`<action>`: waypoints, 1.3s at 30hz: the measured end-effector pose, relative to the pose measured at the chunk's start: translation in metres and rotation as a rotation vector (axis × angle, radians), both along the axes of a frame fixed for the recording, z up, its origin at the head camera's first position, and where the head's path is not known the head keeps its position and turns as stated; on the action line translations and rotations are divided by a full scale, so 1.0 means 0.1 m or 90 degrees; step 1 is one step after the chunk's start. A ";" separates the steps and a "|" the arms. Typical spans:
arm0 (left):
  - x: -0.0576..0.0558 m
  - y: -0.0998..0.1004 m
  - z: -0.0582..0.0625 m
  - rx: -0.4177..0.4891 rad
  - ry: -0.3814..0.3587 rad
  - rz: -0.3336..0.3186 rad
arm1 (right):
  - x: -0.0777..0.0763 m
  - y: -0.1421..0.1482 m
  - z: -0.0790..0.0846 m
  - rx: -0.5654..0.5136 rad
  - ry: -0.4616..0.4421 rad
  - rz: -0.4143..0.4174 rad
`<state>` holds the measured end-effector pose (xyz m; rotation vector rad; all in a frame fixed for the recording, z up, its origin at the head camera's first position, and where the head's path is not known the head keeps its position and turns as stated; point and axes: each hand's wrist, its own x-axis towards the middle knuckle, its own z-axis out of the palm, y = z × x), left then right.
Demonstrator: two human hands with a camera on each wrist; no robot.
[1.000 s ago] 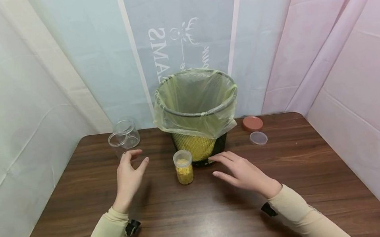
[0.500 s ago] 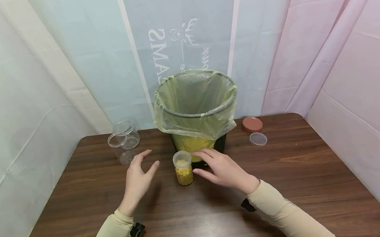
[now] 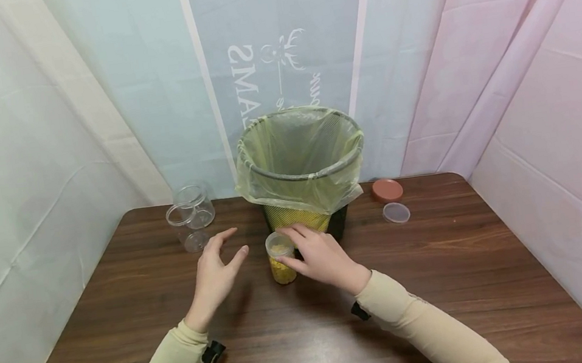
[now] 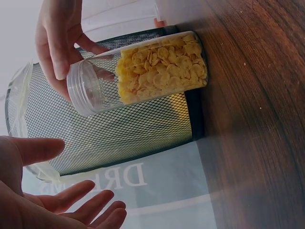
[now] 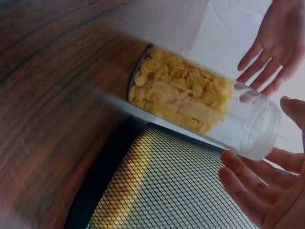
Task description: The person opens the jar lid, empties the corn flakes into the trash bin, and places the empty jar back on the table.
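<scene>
A clear jar [image 3: 283,270] partly filled with yellow cornflakes [image 4: 162,69] stands upright on the table in front of a wastebasket. My right hand [image 3: 322,259] is at the jar's upper right side. Its thumb and fingers spread to either side of the neck, and in the right wrist view the thumb [image 5: 294,110] looks apart from the rim. To the jar's left my left hand [image 3: 216,280] hovers with thumb and fingers spread, holding nothing. Pale yellow flakes fill roughly the lower two thirds of the jar, while its upper part is see-through.
A black mesh wastebasket [image 4: 124,129] with a yellowish bag [image 3: 304,195] over its rim stands behind the jar. Two clear containers [image 3: 191,216] are at the back left. A reddish lid [image 3: 387,190] and a clear disc [image 3: 396,212] lie at the back right of the brown table [image 3: 313,350].
My right hand has moved left from beside the wastebasket's base to the jar's neck. My left hand has shifted slightly right, nearer the jar. The jar has stayed in place.
</scene>
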<state>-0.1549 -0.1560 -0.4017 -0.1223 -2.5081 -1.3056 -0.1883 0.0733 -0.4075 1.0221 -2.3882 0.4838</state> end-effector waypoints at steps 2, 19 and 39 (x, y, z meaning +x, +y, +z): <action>0.00 0.00 0.00 0.002 0.005 -0.002 | -0.01 -0.03 -0.01 0.006 0.011 -0.004; 0.01 0.01 0.00 0.011 0.003 0.005 | -0.05 -0.08 -0.06 -0.049 0.008 0.017; 0.12 0.15 -0.08 0.042 -0.015 -0.053 | 0.14 0.15 -0.06 -0.184 -0.018 0.081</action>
